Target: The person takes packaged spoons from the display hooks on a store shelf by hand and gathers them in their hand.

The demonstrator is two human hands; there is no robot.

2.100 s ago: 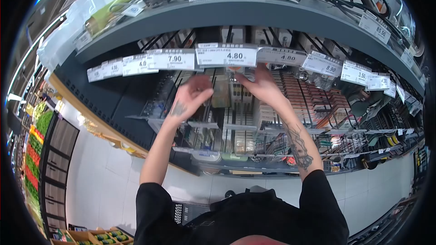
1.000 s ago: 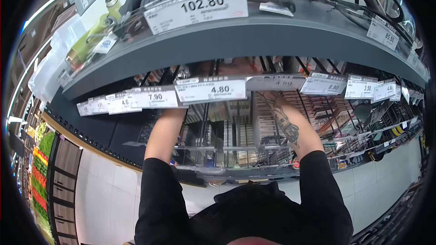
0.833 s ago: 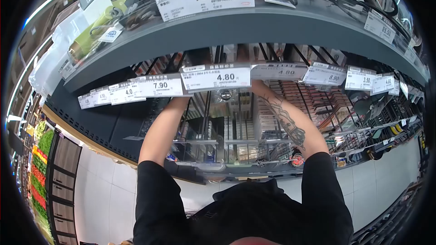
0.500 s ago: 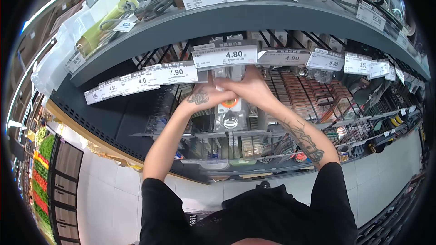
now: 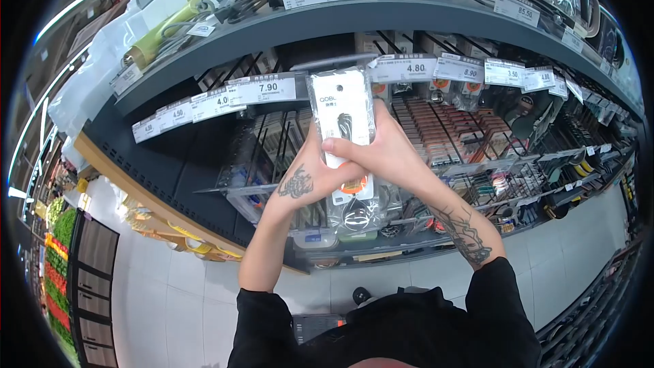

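In the head view, the clear-wrapped packet (image 5: 334,116) is now brought to the near side of the tag strip (image 5: 334,62), and its white card, with lettering and a hanging hole, is left uncovered beyond the thumbs. By this, it is judged, reaching in among the hooks is replaced by a hold in front of them; whether the hole is clear of its hook cannot be told.

The packet is clasped from its two long sides by the left hand (image 5: 315,163) and the right hand (image 5: 375,150). The right thumb is laid across the card, and the left thumb is passed just below it. The other fingers are mostly hidden behind the packet, so their spread cannot be told. An orange patch (image 5: 354,185) is seen just below the thumbs. To the left of the fingers a 7.90 tag (image 5: 268,90) is shown; to their right, rows of carded goods (image 5: 443,126) are hung.

Compared with half a second ago, when the packet's top is covered by the upright 4.80 tag, the strip is now seen nearly edge-on, its print unreadable. A second ago both hands are reached in behind the tags.
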